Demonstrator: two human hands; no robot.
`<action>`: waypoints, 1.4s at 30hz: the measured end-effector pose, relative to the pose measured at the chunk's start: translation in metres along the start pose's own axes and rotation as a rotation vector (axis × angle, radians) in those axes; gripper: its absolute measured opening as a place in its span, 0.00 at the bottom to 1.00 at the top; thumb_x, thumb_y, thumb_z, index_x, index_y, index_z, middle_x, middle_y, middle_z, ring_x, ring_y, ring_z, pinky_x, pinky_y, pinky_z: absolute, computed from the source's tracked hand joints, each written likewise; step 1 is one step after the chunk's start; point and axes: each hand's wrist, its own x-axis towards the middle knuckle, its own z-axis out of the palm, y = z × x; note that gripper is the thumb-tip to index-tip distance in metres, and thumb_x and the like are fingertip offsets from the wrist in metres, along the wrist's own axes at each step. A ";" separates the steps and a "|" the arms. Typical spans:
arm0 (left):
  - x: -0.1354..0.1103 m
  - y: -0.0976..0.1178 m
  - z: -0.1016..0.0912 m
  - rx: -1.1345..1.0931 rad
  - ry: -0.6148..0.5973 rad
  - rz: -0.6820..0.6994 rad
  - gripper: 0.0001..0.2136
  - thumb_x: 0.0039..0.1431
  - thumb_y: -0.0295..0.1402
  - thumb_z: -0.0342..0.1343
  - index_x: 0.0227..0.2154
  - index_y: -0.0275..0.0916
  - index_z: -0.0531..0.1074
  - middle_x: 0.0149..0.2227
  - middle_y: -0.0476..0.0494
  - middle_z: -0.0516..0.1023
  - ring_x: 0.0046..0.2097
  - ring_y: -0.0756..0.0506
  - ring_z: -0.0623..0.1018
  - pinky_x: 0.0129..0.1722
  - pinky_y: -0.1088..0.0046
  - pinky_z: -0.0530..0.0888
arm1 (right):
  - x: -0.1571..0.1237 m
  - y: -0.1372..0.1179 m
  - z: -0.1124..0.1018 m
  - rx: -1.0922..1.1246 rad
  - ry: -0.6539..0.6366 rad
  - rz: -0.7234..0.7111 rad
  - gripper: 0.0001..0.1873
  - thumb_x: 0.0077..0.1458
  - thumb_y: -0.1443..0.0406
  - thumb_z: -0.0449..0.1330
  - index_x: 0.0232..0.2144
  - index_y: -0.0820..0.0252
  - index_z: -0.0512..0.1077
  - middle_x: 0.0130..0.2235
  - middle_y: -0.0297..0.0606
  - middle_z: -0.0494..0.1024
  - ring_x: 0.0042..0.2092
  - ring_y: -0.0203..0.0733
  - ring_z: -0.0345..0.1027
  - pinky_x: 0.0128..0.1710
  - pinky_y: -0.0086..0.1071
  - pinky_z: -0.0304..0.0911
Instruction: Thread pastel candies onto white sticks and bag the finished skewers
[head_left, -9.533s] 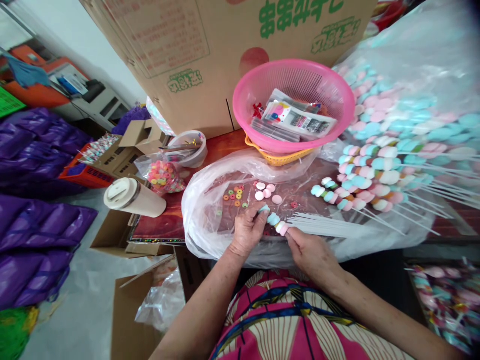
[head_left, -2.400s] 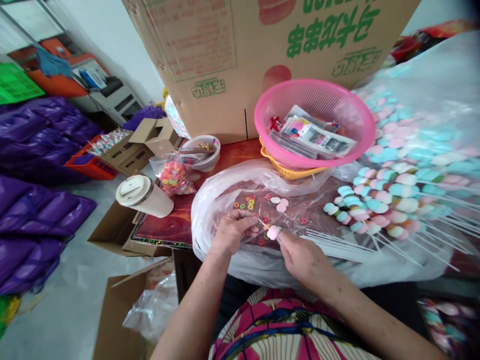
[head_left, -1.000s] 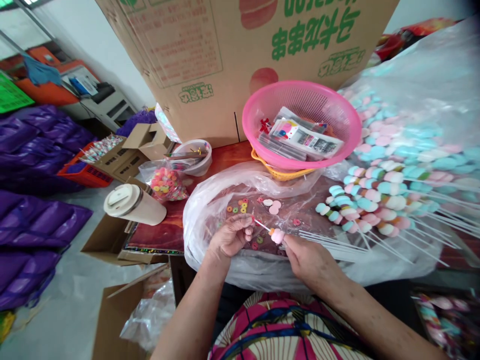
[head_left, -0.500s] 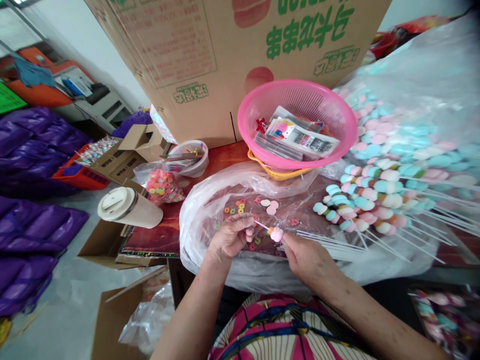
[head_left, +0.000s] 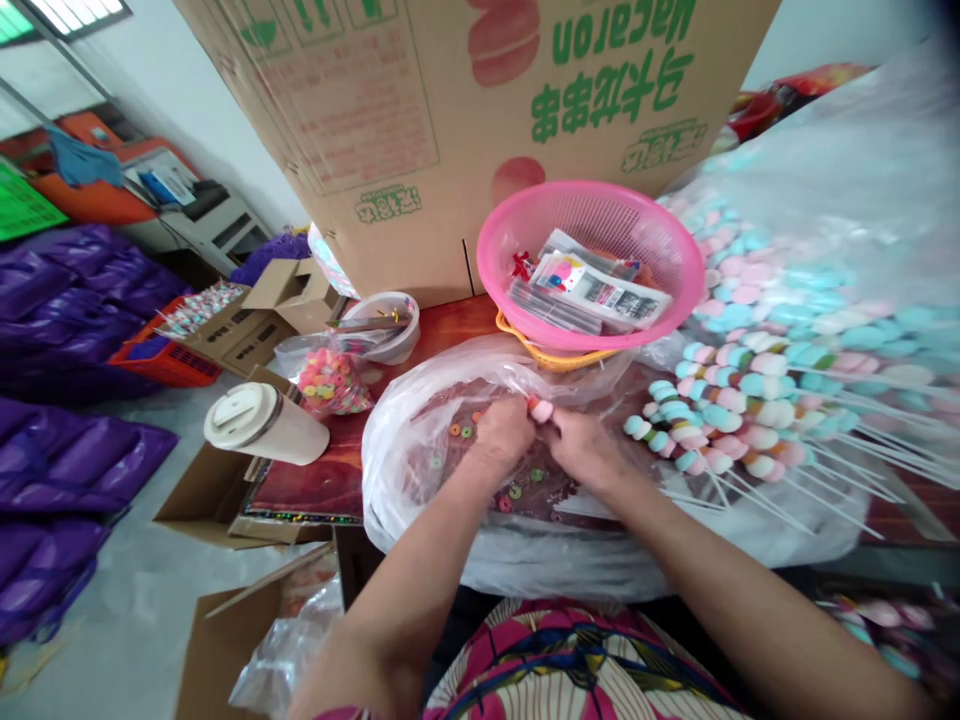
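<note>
Both hands meet over the clear plastic sheet (head_left: 420, 420) spread on the table. My right hand (head_left: 589, 450) is closed around a marshmallow skewer; its pink marshmallow (head_left: 541, 411) and a small orange-red ring (head_left: 532, 401) show between the hands. Most of its stick is hidden. My left hand (head_left: 506, 432) is closed at the left of the marshmallow, its fingertips turned away, so what they pinch cannot be seen. Several small coloured rings (head_left: 514, 492) lie scattered below. White sticks (head_left: 589, 508) lie partly under my right forearm.
Finished marshmallow skewers (head_left: 720, 410) are heaped at the right. A pink basket (head_left: 487, 265) of printed packets stands behind, before a large cardboard box (head_left: 420, 130). At the left are a bag of rings (head_left: 330, 380), a plastic tub (head_left: 409, 335) and a cream cup (head_left: 289, 430).
Both hands have moved up and away from me with the skewer, and closer together. The stick between them, visible before, is now mostly hidden. The view has shifted slightly.
</note>
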 end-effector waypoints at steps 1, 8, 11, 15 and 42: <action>-0.002 0.000 0.004 -0.002 -0.005 0.004 0.02 0.47 0.25 0.57 0.25 0.36 0.74 0.31 0.37 0.77 0.41 0.38 0.76 0.43 0.64 0.69 | -0.001 -0.001 0.002 -0.002 -0.001 -0.019 0.15 0.59 0.62 0.49 0.40 0.59 0.74 0.37 0.44 0.79 0.38 0.43 0.70 0.34 0.31 0.58; -0.033 -0.022 0.008 -0.314 0.072 0.218 0.03 0.47 0.28 0.61 0.27 0.42 0.74 0.29 0.46 0.75 0.37 0.44 0.74 0.42 0.71 0.68 | -0.023 0.016 -0.010 0.407 0.107 -0.019 0.14 0.56 0.57 0.54 0.37 0.60 0.72 0.37 0.38 0.78 0.35 0.38 0.68 0.35 0.30 0.61; -0.040 -0.018 0.006 -0.675 0.155 0.091 0.09 0.45 0.29 0.63 0.32 0.40 0.76 0.29 0.47 0.76 0.34 0.47 0.73 0.40 0.73 0.69 | -0.033 0.010 -0.016 0.736 0.118 -0.001 0.14 0.52 0.54 0.57 0.33 0.59 0.71 0.31 0.34 0.77 0.30 0.36 0.66 0.30 0.29 0.60; -0.057 0.000 0.005 -1.147 -0.001 -0.033 0.09 0.44 0.33 0.64 0.30 0.36 0.76 0.30 0.47 0.76 0.32 0.50 0.73 0.38 0.73 0.70 | -0.041 -0.006 -0.008 0.844 0.151 0.023 0.15 0.48 0.52 0.59 0.26 0.58 0.67 0.20 0.28 0.67 0.23 0.33 0.58 0.22 0.27 0.54; -0.090 -0.021 0.008 -0.663 0.235 0.012 0.09 0.44 0.28 0.59 0.31 0.39 0.78 0.24 0.51 0.74 0.26 0.52 0.69 0.29 0.78 0.65 | -0.100 -0.012 -0.034 -0.464 -0.024 -0.139 0.14 0.60 0.65 0.48 0.40 0.55 0.73 0.29 0.39 0.79 0.29 0.43 0.72 0.23 0.32 0.43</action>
